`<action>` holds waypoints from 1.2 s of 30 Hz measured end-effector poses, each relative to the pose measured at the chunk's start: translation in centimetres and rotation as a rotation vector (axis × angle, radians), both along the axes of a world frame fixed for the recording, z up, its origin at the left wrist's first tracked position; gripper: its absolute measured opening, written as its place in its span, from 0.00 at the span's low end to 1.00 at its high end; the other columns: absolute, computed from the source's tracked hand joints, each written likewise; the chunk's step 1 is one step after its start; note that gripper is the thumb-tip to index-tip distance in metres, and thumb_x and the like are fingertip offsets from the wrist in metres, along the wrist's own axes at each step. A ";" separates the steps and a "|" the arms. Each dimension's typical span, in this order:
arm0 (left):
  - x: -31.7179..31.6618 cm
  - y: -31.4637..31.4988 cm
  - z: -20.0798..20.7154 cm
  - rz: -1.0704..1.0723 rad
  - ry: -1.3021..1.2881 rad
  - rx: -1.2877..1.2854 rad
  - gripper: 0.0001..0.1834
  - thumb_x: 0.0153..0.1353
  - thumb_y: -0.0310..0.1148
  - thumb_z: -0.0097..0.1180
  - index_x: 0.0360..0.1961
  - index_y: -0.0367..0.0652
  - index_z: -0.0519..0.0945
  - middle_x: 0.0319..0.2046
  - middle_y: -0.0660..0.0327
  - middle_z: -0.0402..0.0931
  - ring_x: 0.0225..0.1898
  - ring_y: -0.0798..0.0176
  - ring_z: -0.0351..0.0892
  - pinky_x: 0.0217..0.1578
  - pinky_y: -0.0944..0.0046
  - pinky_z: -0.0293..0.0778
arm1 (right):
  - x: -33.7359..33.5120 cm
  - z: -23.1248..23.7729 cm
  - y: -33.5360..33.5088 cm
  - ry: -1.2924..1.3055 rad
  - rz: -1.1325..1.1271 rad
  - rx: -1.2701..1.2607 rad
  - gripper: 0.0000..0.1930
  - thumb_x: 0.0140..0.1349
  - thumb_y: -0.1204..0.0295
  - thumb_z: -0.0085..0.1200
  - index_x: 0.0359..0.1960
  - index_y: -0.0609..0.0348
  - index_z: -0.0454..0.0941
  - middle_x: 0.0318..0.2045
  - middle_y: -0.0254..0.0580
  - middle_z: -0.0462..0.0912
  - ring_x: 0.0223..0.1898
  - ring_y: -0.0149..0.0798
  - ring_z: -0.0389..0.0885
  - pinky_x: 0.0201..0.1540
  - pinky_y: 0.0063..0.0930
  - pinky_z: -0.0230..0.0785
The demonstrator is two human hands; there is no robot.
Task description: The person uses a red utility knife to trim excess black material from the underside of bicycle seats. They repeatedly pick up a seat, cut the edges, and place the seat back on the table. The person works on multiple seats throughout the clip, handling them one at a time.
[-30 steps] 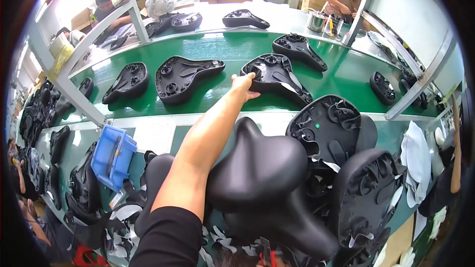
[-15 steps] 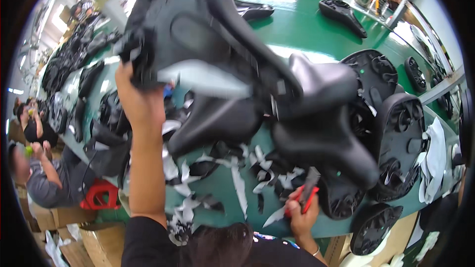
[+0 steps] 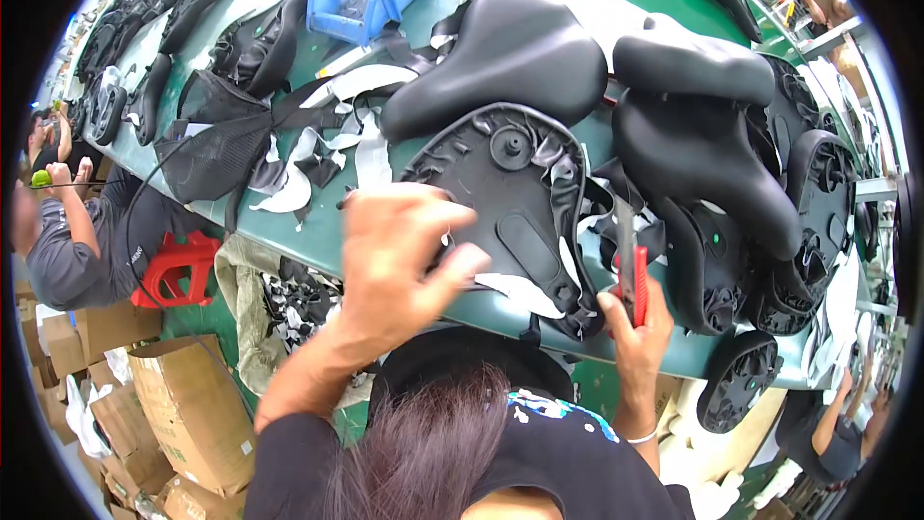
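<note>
Head view: left hand (image 3: 399, 255) is gripping the upturned black plastic saddle base (image 3: 515, 202) at the green bench's (image 3: 674, 351) near edge; right hand (image 3: 635, 327) is fisting red-handled scissors (image 3: 630, 265), blade up. One slip risks nicking the folded cover or fingers.

Left hand (image 3: 404, 255) at six o'clock, fingers curled, forearm running to seven; right hand (image 3: 635, 327) fisted at five o'clock.

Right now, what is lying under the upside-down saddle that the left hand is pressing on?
White trimmed scraps stick out from under the upside-down saddle on the green table. The left hand covers its near edge, so anything beneath there is hidden.
</note>
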State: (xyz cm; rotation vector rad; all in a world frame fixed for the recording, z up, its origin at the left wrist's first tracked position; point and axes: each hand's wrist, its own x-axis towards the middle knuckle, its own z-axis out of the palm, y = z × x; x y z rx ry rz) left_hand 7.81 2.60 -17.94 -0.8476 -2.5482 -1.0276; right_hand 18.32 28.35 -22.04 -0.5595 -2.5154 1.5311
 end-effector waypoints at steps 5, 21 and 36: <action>-3.2 3.8 -0.3 -0.763 -0.176 -0.299 0.14 0.45 0.36 0.65 0.34 0.46 0.80 0.34 0.62 0.70 0.42 0.57 0.69 0.42 0.56 0.63 | 1.3 1.4 0.4 0.188 0.128 0.097 0.22 0.54 0.78 0.60 0.52 0.63 0.73 0.29 0.42 0.81 0.25 0.36 0.78 0.31 0.26 0.71; -8.5 5.6 -1.5 -0.801 -0.780 -0.231 0.10 0.46 0.30 0.65 0.29 0.36 0.84 0.27 0.58 0.80 0.31 0.65 0.79 0.32 0.65 0.73 | -1.4 6.2 1.3 -0.059 0.888 0.882 0.26 0.52 0.77 0.58 0.55 0.43 0.75 0.20 0.40 0.71 0.17 0.41 0.71 0.19 0.34 0.64; 4.9 1.1 -3.7 0.431 -1.145 0.875 0.30 0.60 0.43 0.60 0.54 0.30 0.66 0.45 0.53 0.75 0.41 0.64 0.78 0.42 0.65 0.75 | -0.8 0.4 -2.5 0.181 0.635 0.096 0.19 0.57 0.75 0.58 0.51 0.66 0.70 0.40 0.51 0.82 0.38 0.49 0.83 0.43 0.33 0.74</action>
